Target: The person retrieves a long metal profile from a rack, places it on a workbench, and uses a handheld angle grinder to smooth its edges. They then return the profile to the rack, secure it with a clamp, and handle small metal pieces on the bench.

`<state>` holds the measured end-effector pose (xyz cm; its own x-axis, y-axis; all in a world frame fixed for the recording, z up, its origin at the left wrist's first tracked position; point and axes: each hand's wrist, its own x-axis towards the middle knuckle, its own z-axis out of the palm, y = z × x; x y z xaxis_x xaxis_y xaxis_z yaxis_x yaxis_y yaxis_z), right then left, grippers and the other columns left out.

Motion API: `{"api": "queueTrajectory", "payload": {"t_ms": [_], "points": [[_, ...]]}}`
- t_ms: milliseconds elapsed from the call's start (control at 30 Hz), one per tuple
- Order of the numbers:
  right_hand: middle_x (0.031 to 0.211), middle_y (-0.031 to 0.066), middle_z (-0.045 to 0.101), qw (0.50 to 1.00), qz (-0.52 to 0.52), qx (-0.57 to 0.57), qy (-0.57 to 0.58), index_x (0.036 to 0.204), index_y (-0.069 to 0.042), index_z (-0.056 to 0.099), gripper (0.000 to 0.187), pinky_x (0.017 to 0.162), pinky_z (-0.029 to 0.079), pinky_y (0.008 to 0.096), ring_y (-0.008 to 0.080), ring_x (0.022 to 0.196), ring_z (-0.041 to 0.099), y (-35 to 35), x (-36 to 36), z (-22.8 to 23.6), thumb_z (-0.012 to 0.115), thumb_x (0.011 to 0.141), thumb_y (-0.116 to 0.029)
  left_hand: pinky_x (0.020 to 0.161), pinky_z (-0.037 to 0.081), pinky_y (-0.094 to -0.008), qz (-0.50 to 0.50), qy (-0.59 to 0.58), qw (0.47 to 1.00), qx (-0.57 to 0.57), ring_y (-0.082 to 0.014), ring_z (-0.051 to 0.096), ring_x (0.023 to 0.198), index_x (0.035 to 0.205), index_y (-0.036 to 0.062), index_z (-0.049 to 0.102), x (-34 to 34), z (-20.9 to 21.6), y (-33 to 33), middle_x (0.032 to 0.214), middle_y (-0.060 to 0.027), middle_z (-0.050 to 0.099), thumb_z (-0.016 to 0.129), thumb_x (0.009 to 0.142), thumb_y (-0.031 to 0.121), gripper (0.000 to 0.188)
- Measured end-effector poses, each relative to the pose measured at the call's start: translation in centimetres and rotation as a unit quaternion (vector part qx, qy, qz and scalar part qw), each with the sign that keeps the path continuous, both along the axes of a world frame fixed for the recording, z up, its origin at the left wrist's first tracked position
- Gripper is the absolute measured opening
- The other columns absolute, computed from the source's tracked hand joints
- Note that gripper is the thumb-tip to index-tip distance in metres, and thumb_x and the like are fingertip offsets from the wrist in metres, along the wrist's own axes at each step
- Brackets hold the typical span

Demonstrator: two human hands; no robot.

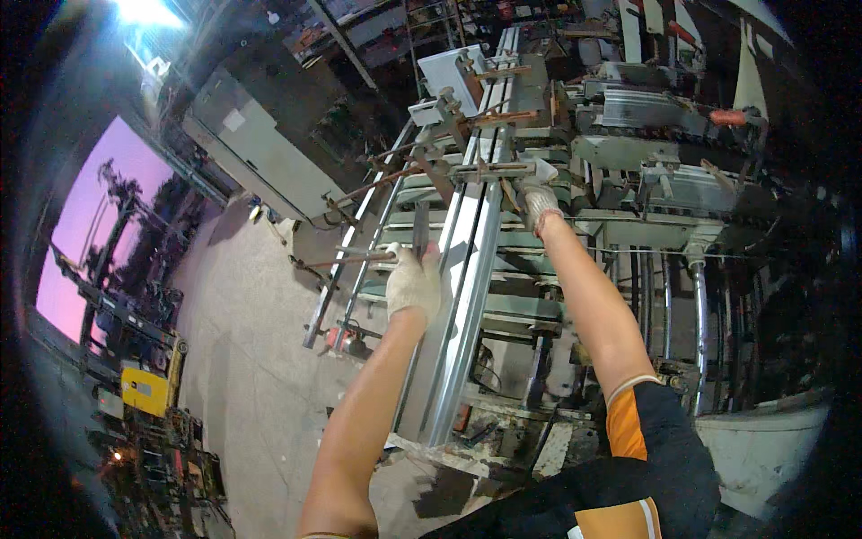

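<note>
The long shiny metal bars (478,269) lie side by side along the rack (525,305), running away from the person. Some of the work looks done: rusty clamps (505,118) already sit across the far part of the bars. The near part has no clamp over it, so that part looks left to do, if it needs one. The right hand (538,203) is at the end of the nearest cross clamp (494,171). The left hand (415,283) is by the end of a rusty rod (346,260). Both hands' fingers look bent, but I cannot tell if they squeeze anything. The grey floor (242,341) on the left gives the most room. On the right, the machine beams (642,153) crowd close, so that arm has less space.
</note>
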<state>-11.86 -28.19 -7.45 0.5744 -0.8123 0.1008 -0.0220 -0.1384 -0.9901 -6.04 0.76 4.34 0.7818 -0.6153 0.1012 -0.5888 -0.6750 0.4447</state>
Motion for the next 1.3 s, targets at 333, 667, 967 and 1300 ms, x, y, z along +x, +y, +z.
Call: {"api": "queueTrajectory", "payload": {"t_ms": [333,667,967,1300], "points": [[0.098,0.0178,0.069,0.981,-0.093,0.074,0.152,0.115,-0.005,0.065,0.03,0.074,0.054,0.0409,0.0331,0.083,0.067,16.3,-7.5,5.5,0.064,0.089,-0.022,0.091,0.046,-0.0507,-0.075,0.103,0.987,-0.099,-0.0482,0.061,0.107,0.113,-0.0031,0.057,2.2,-1.9,0.3,0.106,-0.0321,0.065,0.048,0.096,0.056,0.062],[0.146,0.0243,0.045,0.73,0.112,-0.543,0.4,0.146,-0.003,0.04,0.075,0.116,0.033,0.0493,0.0435,0.138,0.039,26.2,-6.7,12.8,0.068,0.078,-0.018,0.054,0.047,-0.0295,-0.15,0.545,0.765,-0.309,-0.0142,0.06,0.067,0.119,0.0038,0.054,7.4,-0.3,10.8,0.09,-0.005,0.061,0.06,0.096,0.05,0.051],[0.134,0.0232,0.059,0.755,-0.014,-0.412,0.511,0.144,-0.012,0.049,0.058,0.102,0.046,0.0454,0.0406,0.12,0.058,13.3,2.7,12.8,0.06,0.092,-0.034,0.055,0.046,-0.0262,-0.037,0.569,0.655,-0.496,-0.0108,0.058,0.066,0.117,0.0067,0.055,13.2,-1.5,24.8,0.087,-0.0028,0.062,0.06,0.099,0.042,0.04],[0.147,0.0229,0.047,0.605,0.324,-0.523,0.506,0.143,-0.007,0.05,0.058,0.116,0.034,0.0472,0.0415,0.139,0.042,30.1,-3.4,18.0,0.059,0.089,-0.027,0.073,0.051,-0.0448,-0.041,0.313,0.864,-0.392,-0.0405,0.063,0.083,0.115,-0.0013,0.057,12.3,-7.8,30.4,0.091,-0.0228,0.066,0.065,0.095,0.026,0.035]]}}
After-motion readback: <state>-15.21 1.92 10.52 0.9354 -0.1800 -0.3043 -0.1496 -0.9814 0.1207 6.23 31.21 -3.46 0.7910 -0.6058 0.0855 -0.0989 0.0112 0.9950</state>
